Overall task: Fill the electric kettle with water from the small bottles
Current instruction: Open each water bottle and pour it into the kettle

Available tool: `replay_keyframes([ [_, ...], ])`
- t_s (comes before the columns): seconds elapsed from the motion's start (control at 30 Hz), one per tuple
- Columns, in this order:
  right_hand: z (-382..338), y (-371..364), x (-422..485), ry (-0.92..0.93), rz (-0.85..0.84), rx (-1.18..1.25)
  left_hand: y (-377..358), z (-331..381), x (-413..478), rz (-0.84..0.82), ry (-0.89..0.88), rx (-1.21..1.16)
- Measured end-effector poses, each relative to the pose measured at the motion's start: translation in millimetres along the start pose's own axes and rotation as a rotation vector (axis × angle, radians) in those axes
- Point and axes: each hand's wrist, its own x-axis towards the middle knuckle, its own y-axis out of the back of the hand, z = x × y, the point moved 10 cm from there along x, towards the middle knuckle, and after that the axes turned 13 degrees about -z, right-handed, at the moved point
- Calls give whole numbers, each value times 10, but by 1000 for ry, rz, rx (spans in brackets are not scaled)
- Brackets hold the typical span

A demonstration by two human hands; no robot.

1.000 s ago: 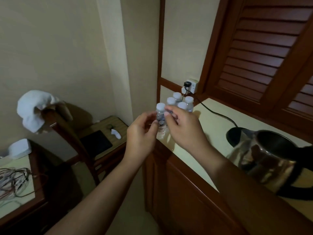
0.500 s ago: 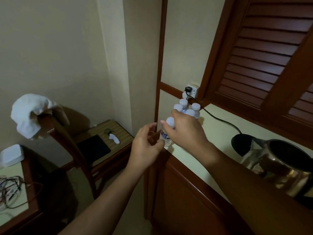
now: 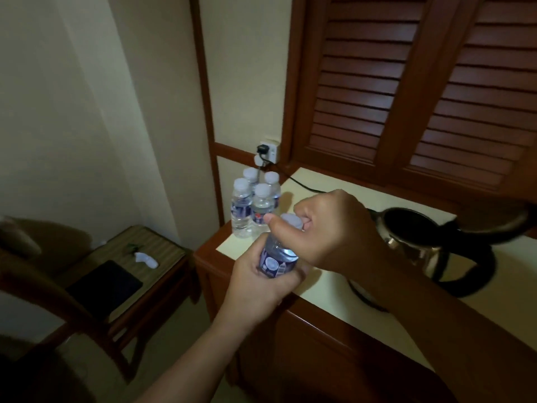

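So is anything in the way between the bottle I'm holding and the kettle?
The cap is on the held bottle, gripped by your right hand, so no water can pour yet. Otherwise nothing visible stands on the counter between it and the open kettle.

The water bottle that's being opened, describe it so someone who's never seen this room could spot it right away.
Start at the cream countertop with the kettle. At its near left corner, the left hand holds a small bottle while the right hand grips its cap. The four other bottles stand untouched.
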Motion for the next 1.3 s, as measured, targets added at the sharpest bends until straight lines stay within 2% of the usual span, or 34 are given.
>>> replay_keyframes([
  [0.07, 33, 98, -97, 24, -18, 59, -193, 27, 66, -112, -13, -51],
  [0.17, 191, 148, -215, -58, -170, -26, -496, 10, 130, -275, 17, -159],
  [0.33, 332, 375, -524, 16, -288, -100, -934, -78, 172, -503, 70, -333],
  [0.5, 399, 488, -811, 2, -426, -41, -1294, -58, 157, -600, 103, -325],
  [0.67, 540, 590, -1104, -18, -433, -56, -1522, -121, 138, -619, 147, -341],
  [0.9, 703, 833, -1432, -128, -219, 34, -1658, -133, 152, -553, 135, -208],
  [1.07, 891, 1037, -1808, -241, 134, 126, -1652, -121, 142, -533, 143, -156],
  [1.13, 1081, 992, -2045, -360, 291, 235, -1617, -115, 139, -530, 140, -122],
  [1.2, 1353, 769, -2304, -527, 365, 347, -1584, -115, 134, -515, 133, -103],
  [1.3, 1740, 329, -2607, -734, 296, 338, -1571, -130, 119, -501, 128, -88],
])
